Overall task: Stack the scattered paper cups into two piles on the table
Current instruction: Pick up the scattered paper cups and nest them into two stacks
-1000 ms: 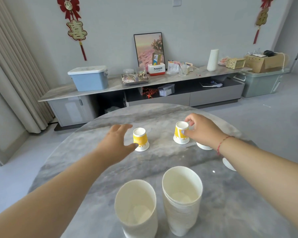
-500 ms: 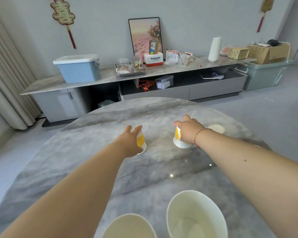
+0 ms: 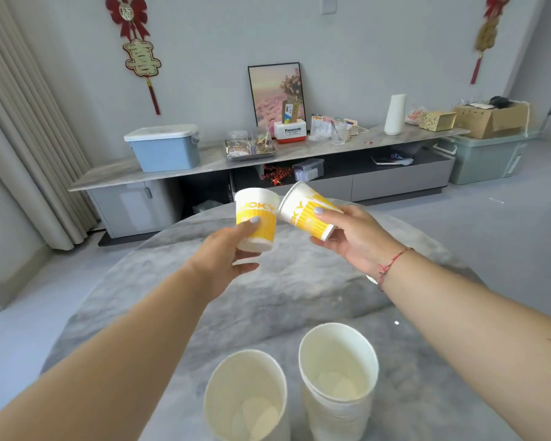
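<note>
My left hand (image 3: 226,259) grips a yellow-and-white paper cup (image 3: 256,218), upright and lifted above the grey marble table (image 3: 293,291). My right hand (image 3: 350,240) grips a second yellow-and-white cup (image 3: 306,211), tilted with its mouth pointing up and left, rim nearly touching the first cup. Two piles of nested white cups stand at the table's near edge: the left pile (image 3: 247,399) and the taller right pile (image 3: 337,383), both mouth up. A sliver of another white cup (image 3: 372,279) shows just behind my right wrist.
Beyond the table runs a long low cabinet (image 3: 204,167) with a blue bin (image 3: 164,146), a tray, a framed picture (image 3: 277,93) and boxes. A curtain hangs at the left. Grey floor surrounds the table.
Both hands have lifted their cups off the table and turned them from mouth-down to mouth-up, bringing them together in the air. The view has tilted back towards the piles.
</note>
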